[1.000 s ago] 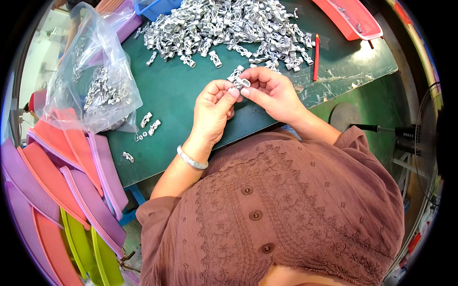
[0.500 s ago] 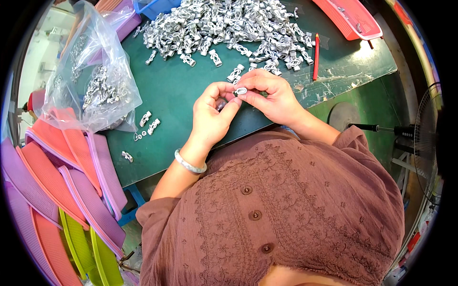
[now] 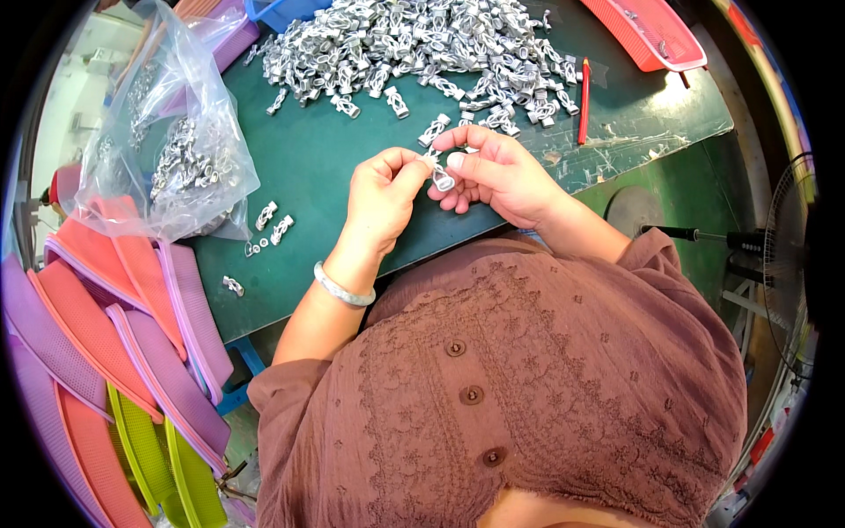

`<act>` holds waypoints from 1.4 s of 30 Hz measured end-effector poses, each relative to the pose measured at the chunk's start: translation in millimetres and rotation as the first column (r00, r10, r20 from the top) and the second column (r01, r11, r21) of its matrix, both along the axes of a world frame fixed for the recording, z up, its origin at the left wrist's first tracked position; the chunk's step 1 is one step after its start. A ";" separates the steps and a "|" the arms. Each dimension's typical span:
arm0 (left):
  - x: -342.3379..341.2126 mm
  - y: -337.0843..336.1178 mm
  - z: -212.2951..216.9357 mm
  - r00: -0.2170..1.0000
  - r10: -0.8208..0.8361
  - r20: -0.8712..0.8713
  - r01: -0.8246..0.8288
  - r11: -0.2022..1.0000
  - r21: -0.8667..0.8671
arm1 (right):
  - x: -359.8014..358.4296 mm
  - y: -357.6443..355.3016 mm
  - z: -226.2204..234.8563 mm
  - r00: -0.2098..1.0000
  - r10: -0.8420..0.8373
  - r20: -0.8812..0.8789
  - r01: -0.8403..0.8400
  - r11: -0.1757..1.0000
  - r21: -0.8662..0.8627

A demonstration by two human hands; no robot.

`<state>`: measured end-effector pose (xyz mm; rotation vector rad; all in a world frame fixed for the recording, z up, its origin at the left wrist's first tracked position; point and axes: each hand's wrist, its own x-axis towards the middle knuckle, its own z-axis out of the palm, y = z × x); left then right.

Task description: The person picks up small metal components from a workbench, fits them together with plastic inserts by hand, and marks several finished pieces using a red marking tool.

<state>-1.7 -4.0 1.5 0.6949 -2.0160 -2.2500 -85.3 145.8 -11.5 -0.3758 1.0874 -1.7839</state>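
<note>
A small silver metal part [image 3: 443, 180] was held between both hands above the near edge of the green table [image 3: 317, 167]. The left hand [image 3: 383, 198] was curled, with thumb and forefinger pinched on the left end of the part. The right hand [image 3: 493, 172] was closed on the right end, the thumb pressed on top and the fingers wrapped beneath. The two hands were touching at the part. A pale bangle [image 3: 343, 290] was worn on the left wrist.

A large heap of like silver parts [image 3: 414, 44] was spread across the far side of the table, well apart from the hands at its centre, with a few strays lying just beyond the right hand. A red pencil [image 3: 583, 101] lay at the right end of the heap. A red tray [image 3: 656, 35] was set at the far right corner.

A clear plastic bag [image 3: 176, 150] holding more silver parts stood at the left of the table. Three loose parts [image 3: 271, 224] lay just beside the bag, and a single one [image 3: 233, 284] near the table's left edge.

Stacked pink, purple and green mesh pouches [image 3: 114, 352] were piled to the left, below table level. A fan [image 3: 788, 264] stood at the right.
</note>
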 end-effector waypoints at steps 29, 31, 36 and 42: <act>5.4 -0.5 -4.7 0.982 0.125 -0.145 -0.100 0.981 0.167 | -0.5 0.5 -1.3 0.999 0.000 -0.053 0.001 1.000 0.007; 5.5 -0.3 -3.4 0.983 0.127 -0.131 -0.100 0.976 0.194 | 0.1 -0.2 -1.4 0.998 -0.026 -0.065 0.027 1.000 0.012; 6.4 -2.2 -6.6 0.987 0.047 -0.156 -0.003 0.963 0.270 | 3.8 -3.6 0.6 0.983 -0.091 -0.160 0.092 0.996 0.000; 6.4 -3.3 -8.1 0.986 0.024 -0.166 0.037 0.933 0.358 | 4.1 -4.4 1.6 0.975 -0.113 -0.194 0.110 0.994 -0.028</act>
